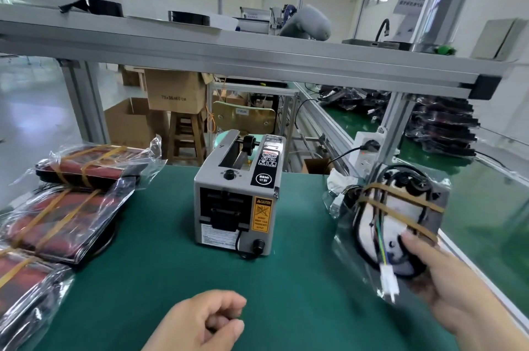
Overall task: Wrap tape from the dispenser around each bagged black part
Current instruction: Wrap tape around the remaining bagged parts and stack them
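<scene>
Hands first, nearest you: your left hand (206, 322) hovers low over the green mat (286, 279), fingers curled in against the thumb, with nothing visible in them. Your right hand (458, 287) is off to the right, thumb across the front and fingers behind, gripping the lower end of a bagged part (395, 216).

That bagged part is held off the mat, its flat face turned toward you. Its long axis runs from the white connector (389, 290) at the near, lower end up and away to the far end, leaning slightly. Two tan tape bands (400, 201) already cross it at a slant.

Further back, at the centre of the mat, stands the dispenser (237, 207), to the left of the held part and well apart from it. Its outlet side faces you, and your left hand is the nearer one to it.

Along the left edge lies a row of bagged parts (57, 222), each banded in the same tan tape, running near to far. It is probably where the held part belongs next, across the mat from your right hand.

Beyond, a metal shelf (257, 55) spans the bench.
</scene>
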`<state>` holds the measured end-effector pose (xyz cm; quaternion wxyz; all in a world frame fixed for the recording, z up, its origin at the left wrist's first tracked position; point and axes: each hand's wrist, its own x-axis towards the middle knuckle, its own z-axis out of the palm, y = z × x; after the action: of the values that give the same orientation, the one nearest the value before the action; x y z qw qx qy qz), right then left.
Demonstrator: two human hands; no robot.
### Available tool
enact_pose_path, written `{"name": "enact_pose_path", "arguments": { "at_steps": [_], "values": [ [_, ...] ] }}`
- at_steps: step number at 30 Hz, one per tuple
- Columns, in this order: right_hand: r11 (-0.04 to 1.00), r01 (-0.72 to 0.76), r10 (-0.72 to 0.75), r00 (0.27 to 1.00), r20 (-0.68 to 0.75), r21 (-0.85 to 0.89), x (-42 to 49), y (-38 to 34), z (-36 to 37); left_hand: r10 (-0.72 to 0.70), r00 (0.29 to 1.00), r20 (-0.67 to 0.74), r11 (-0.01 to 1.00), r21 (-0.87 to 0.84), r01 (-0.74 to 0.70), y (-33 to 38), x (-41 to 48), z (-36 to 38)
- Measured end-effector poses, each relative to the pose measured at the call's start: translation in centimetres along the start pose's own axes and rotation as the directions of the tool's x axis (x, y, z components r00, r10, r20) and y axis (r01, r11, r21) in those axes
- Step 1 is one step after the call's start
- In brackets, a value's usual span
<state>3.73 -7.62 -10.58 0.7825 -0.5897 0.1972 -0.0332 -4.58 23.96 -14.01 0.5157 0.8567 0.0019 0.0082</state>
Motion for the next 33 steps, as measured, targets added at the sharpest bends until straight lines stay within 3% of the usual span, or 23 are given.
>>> {"name": "enact_pose_path", "arguments": {
  "at_steps": [3, 7, 11, 15, 18, 20, 22, 24, 26, 30, 33],
  "values": [
    [0.981, 0.185, -0.170, 0.964, 0.206, -0.056, -3.7, 1.2, -0.5, 0.133, 0.989, -0.064, 0.990, -0.046, -0.136, 2.3, -0.3, 0.5],
    [0.921, 0.366, -0.266, 0.837, 0.478, -0.130, -7.0, 2.2, 1.3, 0.325, 0.942, -0.089, 0.938, -0.100, -0.333, 6.3, -0.3, 0.9],
    [0.916, 0.386, -0.234, 0.738, 0.633, -0.111, -7.7, 4.2, 3.6, 0.369, 0.918, -0.145, 0.907, -0.160, -0.390, 8.0, 0.1, 0.3],
    [0.892, 0.434, -0.218, 0.658, 0.721, -0.127, -7.9, 3.7, 5.1, 0.311, 0.938, -0.155, 0.924, -0.183, -0.337, 6.2, 0.3, -0.8],
    [0.847, 0.520, -0.340, 0.688, 0.640, -0.108, -8.6, 1.9, 6.3, 0.273, 0.950, -0.153, 0.934, -0.194, -0.300, 4.7, 0.4, -1.0],
    [0.818, 0.573, -0.426, 0.655, 0.625, -0.043, -9.0, 1.1, 7.6, 0.275, 0.949, -0.155, 0.932, -0.202, -0.302, 4.0, 0.4, -1.1],
    [0.865, 0.502, -0.429, 0.729, 0.533, 0.011, -9.7, 0.6, 9.0, 0.311, 0.946, -0.090, 0.905, -0.277, -0.324, 3.9, 0.2, -1.4],
    [0.918, 0.392, -0.379, 0.823, 0.424, 0.058, -10.0, 0.4, 9.9, 0.382, 0.924, -0.013, 0.780, -0.533, -0.330, 4.4, 0.0, -2.2],
    [0.941, 0.327, -0.338, 0.872, 0.353, 0.093, -10.1, 0.3, 10.5, 0.376, 0.924, -0.076, 0.697, -0.633, -0.336, 5.1, 0.2, -3.0],
    [0.954, 0.247, -0.291, 0.900, 0.325, 0.169, -10.4, 0.1, 11.4, 0.075, 0.943, -0.325, 0.774, -0.578, -0.261, 7.4, 1.5, -2.6],
    [0.954, 0.233, -0.288, 0.887, 0.362, 0.188, -10.3, 0.1, 11.7, -0.099, 0.949, -0.300, 0.779, -0.616, -0.113, 8.4, 2.5, -2.6]
  ]
}}
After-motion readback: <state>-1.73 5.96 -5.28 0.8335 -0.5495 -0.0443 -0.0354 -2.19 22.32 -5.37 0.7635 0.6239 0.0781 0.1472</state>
